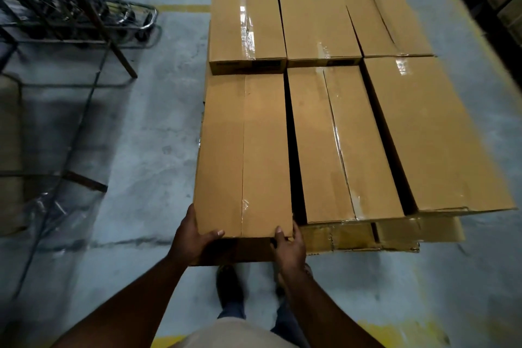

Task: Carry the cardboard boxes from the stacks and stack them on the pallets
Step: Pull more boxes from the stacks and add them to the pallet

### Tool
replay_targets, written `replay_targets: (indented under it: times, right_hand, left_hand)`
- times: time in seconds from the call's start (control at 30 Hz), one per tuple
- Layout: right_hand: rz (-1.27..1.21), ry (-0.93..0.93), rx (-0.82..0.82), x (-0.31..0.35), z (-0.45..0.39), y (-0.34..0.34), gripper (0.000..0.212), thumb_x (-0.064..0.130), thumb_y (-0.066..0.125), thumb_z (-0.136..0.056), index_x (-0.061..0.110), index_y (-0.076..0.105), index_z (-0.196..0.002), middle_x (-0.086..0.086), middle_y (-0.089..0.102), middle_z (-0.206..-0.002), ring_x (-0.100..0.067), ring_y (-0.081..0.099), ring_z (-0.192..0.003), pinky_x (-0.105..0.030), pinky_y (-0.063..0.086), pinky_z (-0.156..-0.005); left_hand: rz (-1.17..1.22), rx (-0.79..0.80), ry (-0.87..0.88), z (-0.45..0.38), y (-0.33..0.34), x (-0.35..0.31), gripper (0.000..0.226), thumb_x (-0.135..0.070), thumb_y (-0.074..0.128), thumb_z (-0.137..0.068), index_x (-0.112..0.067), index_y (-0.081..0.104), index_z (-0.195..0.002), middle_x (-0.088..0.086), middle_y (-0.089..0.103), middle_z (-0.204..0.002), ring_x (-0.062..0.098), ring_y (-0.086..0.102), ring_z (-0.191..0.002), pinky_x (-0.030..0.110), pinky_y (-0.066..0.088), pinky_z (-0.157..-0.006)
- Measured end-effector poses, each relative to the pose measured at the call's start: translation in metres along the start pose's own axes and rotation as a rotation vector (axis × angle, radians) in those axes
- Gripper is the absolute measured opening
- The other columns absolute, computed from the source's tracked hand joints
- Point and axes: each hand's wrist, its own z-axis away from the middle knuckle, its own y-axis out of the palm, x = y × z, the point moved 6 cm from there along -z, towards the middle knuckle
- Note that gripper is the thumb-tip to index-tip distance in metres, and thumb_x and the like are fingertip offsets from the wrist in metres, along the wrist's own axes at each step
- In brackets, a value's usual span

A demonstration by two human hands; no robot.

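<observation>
Boxes number six in the top layer: three long ones near the person and three beyond them. Both hands grip the near end of the leftmost long box [245, 155], the left hand [192, 237] curled round its left corner with the thumb on top, the right hand [288, 243] at its right corner. That box stretches lengthwise away from the hands, just beside its neighbouring long box [344, 144].

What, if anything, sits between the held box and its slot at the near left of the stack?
Nothing visible. The left hand and right hand grip the near end of the box, which already lies over the near-left slot, beside the middle box with a dark gap between them. The far-left box lies just beyond its far end.
</observation>
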Motion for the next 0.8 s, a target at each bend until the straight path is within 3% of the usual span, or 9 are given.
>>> replay_targets:
  times: [0.13,0.27,0.37,0.47,0.53,0.6,0.67,0.8]
  right_hand:
    - [0.048,0.003,0.016,0.002,-0.003,0.001,0.06,0.016,0.064,-0.102,0.026,0.044,-0.157,-0.012,0.051,-0.154,-0.031,0.061,-0.125,-0.04,0.062,-0.089]
    - [0.065,-0.013,0.031,0.002,-0.007,0.0,0.057,0.015,0.061,-0.104,0.026,0.043,-0.158,-0.011,0.054,-0.15,-0.029,0.061,-0.125,-0.045,0.061,-0.095]
    - [0.061,0.002,0.019,0.003,-0.008,-0.001,0.056,0.013,0.061,-0.105,0.025,0.044,-0.157,-0.011,0.057,-0.146,-0.028,0.062,-0.121,-0.045,0.061,-0.094]
    - [0.063,0.011,0.011,0.01,-0.011,0.001,0.055,0.014,0.061,-0.104,0.025,0.045,-0.155,-0.003,0.059,-0.132,-0.027,0.062,-0.117,-0.045,0.061,-0.095]
    - [0.117,-0.024,0.013,0.015,-0.012,0.002,0.054,0.019,0.061,-0.105,0.026,0.045,-0.156,-0.001,0.06,-0.128,-0.026,0.063,-0.115,-0.046,0.059,-0.098]
    - [0.222,-0.088,-0.003,0.019,-0.013,0.001,0.054,0.025,0.06,-0.106,0.024,0.043,-0.157,-0.007,0.062,-0.139,-0.029,0.062,-0.123,-0.043,0.055,-0.103]
    - [0.303,-0.135,-0.012,0.024,-0.014,0.003,0.055,0.027,0.059,-0.106,0.02,0.043,-0.158,-0.012,0.06,-0.145,-0.031,0.059,-0.13,-0.039,0.052,-0.105]
    - [0.362,-0.194,-0.074,0.032,-0.012,0.001,0.051,0.024,0.056,-0.107,0.017,0.045,-0.156,-0.013,0.062,-0.144,-0.03,0.061,-0.127,-0.038,0.054,-0.102]
  left_hand:
    - [0.007,-0.048,0.027,0.01,-0.001,-0.001,0.093,-0.049,0.091,-0.069,-0.048,0.032,-0.14,-0.008,0.056,-0.134,0.019,0.056,-0.117,0.036,0.048,-0.091]
    - [-0.019,-0.044,0.059,0.018,-0.002,-0.006,0.083,-0.036,0.094,-0.073,-0.059,0.036,-0.127,-0.023,0.057,-0.122,0.011,0.058,-0.109,0.03,0.048,-0.086]
    - [-0.058,-0.076,0.06,0.025,-0.001,-0.004,0.083,-0.033,0.093,-0.075,-0.054,0.037,-0.133,-0.024,0.061,-0.12,0.007,0.061,-0.108,0.026,0.049,-0.084]
    - [-0.099,-0.066,0.097,0.028,-0.004,-0.001,0.081,-0.029,0.09,-0.079,-0.056,0.038,-0.135,-0.037,0.062,-0.116,-0.009,0.061,-0.108,0.018,0.049,-0.083]
    - [-0.127,-0.067,0.088,0.024,-0.004,-0.003,0.081,-0.027,0.089,-0.081,-0.047,0.039,-0.141,-0.031,0.062,-0.116,0.001,0.063,-0.107,0.023,0.05,-0.084]
    - [-0.144,-0.098,0.082,0.02,-0.003,-0.007,0.082,-0.028,0.087,-0.083,-0.027,0.039,-0.149,-0.012,0.059,-0.122,0.017,0.06,-0.108,0.03,0.049,-0.086]
    - [-0.182,-0.115,0.102,0.019,-0.002,-0.012,0.084,-0.027,0.086,-0.084,-0.017,0.036,-0.151,-0.005,0.058,-0.124,0.019,0.058,-0.106,0.032,0.048,-0.086]
    - [-0.157,-0.109,0.11,0.012,-0.003,-0.015,0.087,-0.026,0.084,-0.086,-0.017,0.034,-0.157,-0.007,0.058,-0.128,0.017,0.058,-0.109,0.031,0.05,-0.09]
